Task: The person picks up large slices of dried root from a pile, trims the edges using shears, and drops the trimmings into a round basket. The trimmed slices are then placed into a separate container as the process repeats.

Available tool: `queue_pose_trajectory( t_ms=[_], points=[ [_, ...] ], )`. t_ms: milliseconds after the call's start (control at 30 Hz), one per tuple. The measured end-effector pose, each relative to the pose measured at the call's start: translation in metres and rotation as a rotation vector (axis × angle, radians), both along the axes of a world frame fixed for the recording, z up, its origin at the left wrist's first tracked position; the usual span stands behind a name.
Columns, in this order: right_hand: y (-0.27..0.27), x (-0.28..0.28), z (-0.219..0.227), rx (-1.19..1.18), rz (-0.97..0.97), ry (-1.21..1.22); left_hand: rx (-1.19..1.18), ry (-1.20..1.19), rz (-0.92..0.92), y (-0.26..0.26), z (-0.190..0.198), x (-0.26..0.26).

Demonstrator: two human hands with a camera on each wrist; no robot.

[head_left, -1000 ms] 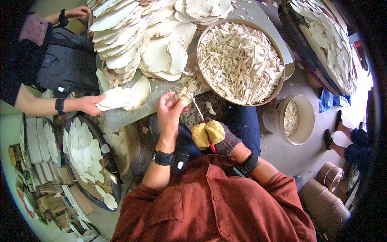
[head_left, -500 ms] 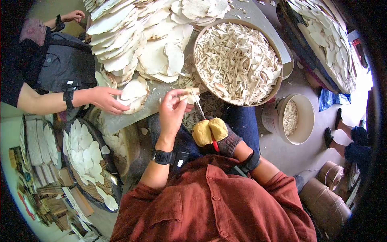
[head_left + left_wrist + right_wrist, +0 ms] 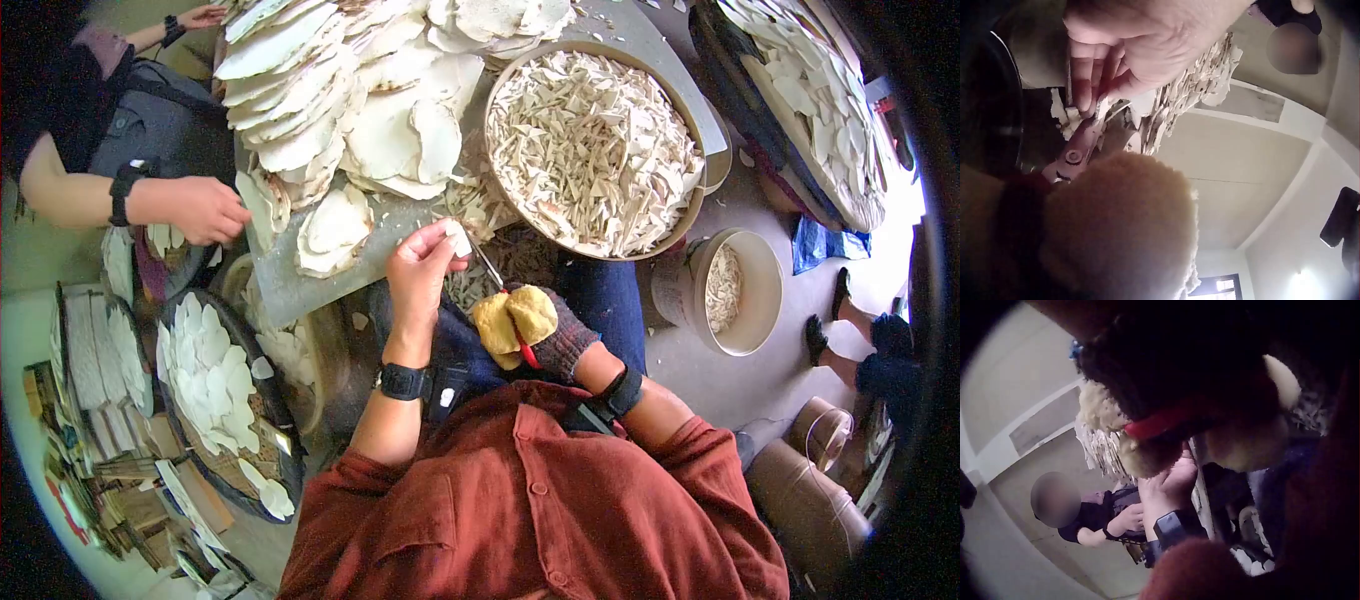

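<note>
My bare left hand [image 3: 420, 270] pinches a small pale dried slice [image 3: 456, 240] between thumb and fingers, above my lap. Wearing a grey knit glove, my right hand [image 3: 560, 335] grips scissors [image 3: 488, 266] with red handles and thick yellow spongy padding [image 3: 515, 318] around them. The metal blades point up toward the slice, their tips right at it. In the left wrist view the scissors' pivot [image 3: 1074, 156] shows below the left fingertips, and the padding [image 3: 1122, 225] fills the foreground. Dark glove and padding hide most of the right fingers in the right wrist view.
Large white slices [image 3: 300, 90] are stacked on the metal table [image 3: 285, 285]. A round tray [image 3: 490, 150] of cut chips overlaps its right side. A bucket [image 3: 765, 300] stands at right, a basket of slices [image 3: 205, 370] at left. Another person's hand [image 3: 205, 210] hovers near the table's left edge.
The slice piece in my left hand now looks smaller and whiter, while my hands stay nearly in place. The other person's hand let go of slices at the table edge and drew back left.
</note>
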State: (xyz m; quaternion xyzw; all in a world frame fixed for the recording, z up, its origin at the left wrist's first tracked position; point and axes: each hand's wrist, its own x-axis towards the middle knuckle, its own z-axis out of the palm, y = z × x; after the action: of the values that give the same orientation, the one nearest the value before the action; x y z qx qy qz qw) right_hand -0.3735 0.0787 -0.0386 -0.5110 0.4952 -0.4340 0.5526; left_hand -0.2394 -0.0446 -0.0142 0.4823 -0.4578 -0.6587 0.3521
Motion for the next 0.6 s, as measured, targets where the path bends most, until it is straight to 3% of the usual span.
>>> queue_pose_trajectory(
  t_ms=[100, 200, 233, 267, 300, 367, 433, 500, 533, 600],
  points=[
    [0.005, 0.005, -0.025, 0.019, -0.055, -0.082, -0.015, -0.016, -0.056, 0.001, 0.009, 0.013],
    [0.005, 0.004, -0.035, -0.192, -0.098, 0.201, -0.077, -0.067, -0.012, 0.001, 0.030, 0.058],
    [0.008, 0.002, -0.056, -0.400, -0.146, 0.498, -0.107, -0.087, 0.019, -0.002, 0.039, 0.079],
    [0.012, 0.002, -0.081, -0.322, -0.091, 0.507, -0.126, -0.160, 0.126, -0.007, 0.053, 0.100],
    [0.013, 0.004, -0.057, -0.124, -0.125, 0.146, -0.142, -0.232, 0.230, -0.013, 0.066, 0.127],
    [0.013, 0.011, -0.025, 0.348, -0.281, -0.672, -0.494, -0.612, 0.374, -0.040, 0.044, 0.216],
    [0.018, 0.014, -0.046, 0.198, -0.088, -0.547, -0.937, -1.362, 0.433, -0.048, 0.065, 0.247],
    [0.021, 0.018, -0.064, 0.200, 0.039, -0.764, -0.741, -1.126, 0.298, -0.047, 0.086, 0.221],
    [0.022, 0.020, -0.069, 0.281, 0.074, -1.044, -0.641, -1.006, 0.233, -0.046, 0.089, 0.204],
    [0.020, 0.024, -0.072, 0.341, 0.088, -1.167, -0.578, -0.845, -0.065, -0.052, 0.082, 0.173]
  ],
)
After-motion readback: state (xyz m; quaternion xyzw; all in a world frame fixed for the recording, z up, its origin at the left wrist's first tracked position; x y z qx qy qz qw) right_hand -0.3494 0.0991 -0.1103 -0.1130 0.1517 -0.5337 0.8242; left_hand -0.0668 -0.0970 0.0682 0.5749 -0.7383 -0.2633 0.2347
